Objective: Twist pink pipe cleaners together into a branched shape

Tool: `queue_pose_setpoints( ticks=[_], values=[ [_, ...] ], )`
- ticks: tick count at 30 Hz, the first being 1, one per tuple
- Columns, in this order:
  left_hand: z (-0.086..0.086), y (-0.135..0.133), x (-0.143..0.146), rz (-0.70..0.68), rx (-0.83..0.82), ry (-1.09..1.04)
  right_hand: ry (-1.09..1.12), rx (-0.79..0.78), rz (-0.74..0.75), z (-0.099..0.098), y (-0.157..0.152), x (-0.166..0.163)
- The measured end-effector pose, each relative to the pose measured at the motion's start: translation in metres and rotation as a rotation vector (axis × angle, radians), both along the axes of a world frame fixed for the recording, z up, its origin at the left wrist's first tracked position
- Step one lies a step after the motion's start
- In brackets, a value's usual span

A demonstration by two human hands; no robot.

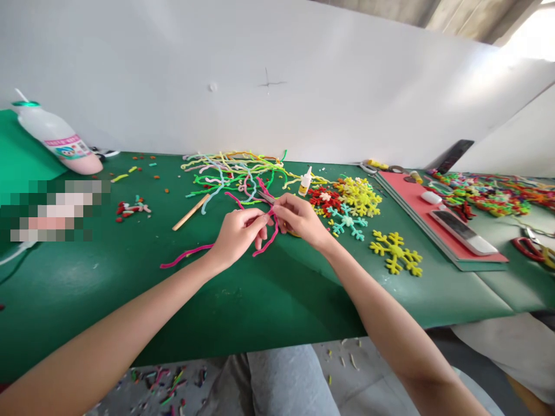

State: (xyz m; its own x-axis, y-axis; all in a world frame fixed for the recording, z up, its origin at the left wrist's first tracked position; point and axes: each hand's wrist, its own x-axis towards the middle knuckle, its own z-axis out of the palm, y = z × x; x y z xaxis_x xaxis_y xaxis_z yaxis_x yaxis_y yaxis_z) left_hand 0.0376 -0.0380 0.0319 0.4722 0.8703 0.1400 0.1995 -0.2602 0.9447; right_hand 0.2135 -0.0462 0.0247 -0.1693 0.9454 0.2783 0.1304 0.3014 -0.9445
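Observation:
My left hand [243, 232] is closed, pinching a bright pink pipe cleaner [186, 254] near the middle of the table. One pink length trails left from under that hand, and another pink strand [272, 238] bends down between the hands. My right hand [302, 218] is closed too, its fingertips meeting the left ones at the pink pieces. A grey metal blade [266, 198] juts from its fingers, and a bit of yellow shows beneath; they look like scissors, mostly hidden. Just behind lies a heap of loose coloured pipe cleaners [234, 167].
A small glue bottle [305, 182] stands behind my right hand. Yellow, red and teal snowflakes [396, 252] lie to the right, before a red folder [416, 199] bearing a phone [462, 231]. At left are a wooden stick [191, 212], pipe-cleaner scraps [132, 209] and a drink bottle [60, 138].

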Motion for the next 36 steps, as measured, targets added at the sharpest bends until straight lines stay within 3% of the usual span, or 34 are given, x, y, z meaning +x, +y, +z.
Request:
queue_pose_setpoints(
  ticks=[9,13,16,20,24,30,32,36],
  values=[
    [0.001,0.001,0.0,-0.003,-0.013,-0.02,0.03,-0.015,-0.016,-0.002,-0.003,-0.007],
    [0.002,-0.001,0.0,-0.002,0.059,0.029,0.021,-0.054,0.024,-0.002,-0.003,-0.007],
    [-0.001,-0.001,-0.001,0.028,0.276,0.153,0.057,-0.137,0.078,-0.003,-0.002,-0.009],
    [-0.011,0.003,-0.004,0.124,0.75,0.386,0.253,-0.301,0.133,-0.004,-0.001,-0.012],
    [-0.018,0.007,-0.005,0.115,0.931,0.495,0.328,-0.341,0.131,-0.005,-0.002,-0.014],
    [-0.018,0.008,-0.005,0.108,0.925,0.506,0.335,-0.321,0.093,-0.005,-0.001,-0.018],
    [-0.015,0.007,-0.005,0.102,0.823,0.451,0.309,-0.321,0.095,-0.003,-0.001,-0.016],
    [-0.004,0.004,-0.004,0.06,0.469,0.275,0.219,-0.282,0.084,-0.001,0.001,-0.01]
  ],
)
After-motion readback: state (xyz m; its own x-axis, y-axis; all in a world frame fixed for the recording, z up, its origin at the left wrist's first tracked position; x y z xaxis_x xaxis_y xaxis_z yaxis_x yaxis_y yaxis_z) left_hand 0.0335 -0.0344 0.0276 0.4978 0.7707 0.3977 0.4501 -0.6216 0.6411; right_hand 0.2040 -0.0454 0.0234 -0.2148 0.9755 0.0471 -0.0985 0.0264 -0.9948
